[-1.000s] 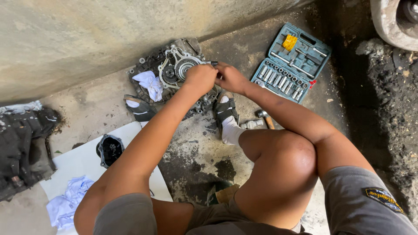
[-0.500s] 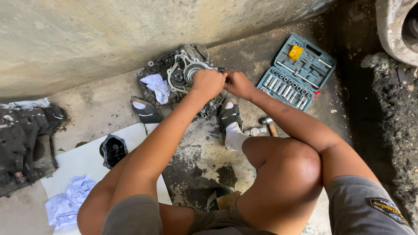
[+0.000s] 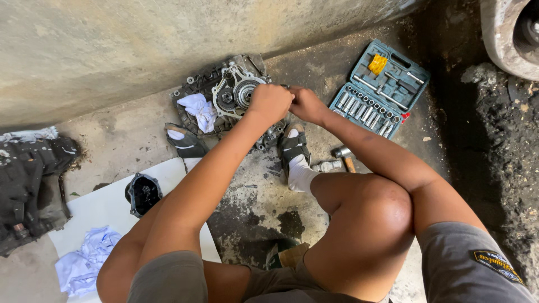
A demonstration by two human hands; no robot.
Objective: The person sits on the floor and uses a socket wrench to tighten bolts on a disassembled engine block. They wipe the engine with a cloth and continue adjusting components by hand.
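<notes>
Both hands meet at the right edge of the engine case (image 3: 224, 92) — a dirty metal housing that lies flat on the concrete floor (image 3: 112, 140), close under the wall (image 3: 112, 45). Left hand (image 3: 270, 102) is balled into a fist on the case's right side, just right of the round gear hub (image 3: 245, 92); its fingers are curled under and what they clamp, if anything, is hidden — cannot tell. Right hand (image 3: 306, 105) touches the left hand from the right, fingers also folded in toward the same spot; whether they pinch a tool or a fastener is not visible. The work point therefore lies directly under the knuckles, at the case's near right rim; the case extends away from the fingers to the left and up toward the wall, long axis roughly left-to-right. Neither hand is clearly nearer: both are on it. A white rag (image 3: 199, 110) sits on the left part of the case, well apart from the hands. Sandalled feet brace the case on both sides: one foot (image 3: 185, 143) at its lower left, the other foot (image 3: 295, 154), in a white sock, just below the hands. Containers: an open teal socket case (image 3: 418, 76) lies right of the right hand, near but not touching — a row of sockets (image 3: 365, 112) along its near edge, long extension bars and a yellow piece (image 3: 377, 63) in the upper half. A hammer (image 3: 343, 157) lies on the floor between socket case and knee. On a white sheet (image 3: 95, 210) at the left: a small black housing (image 3: 143, 193) and a crumpled cloth (image 3: 84, 264).
</notes>
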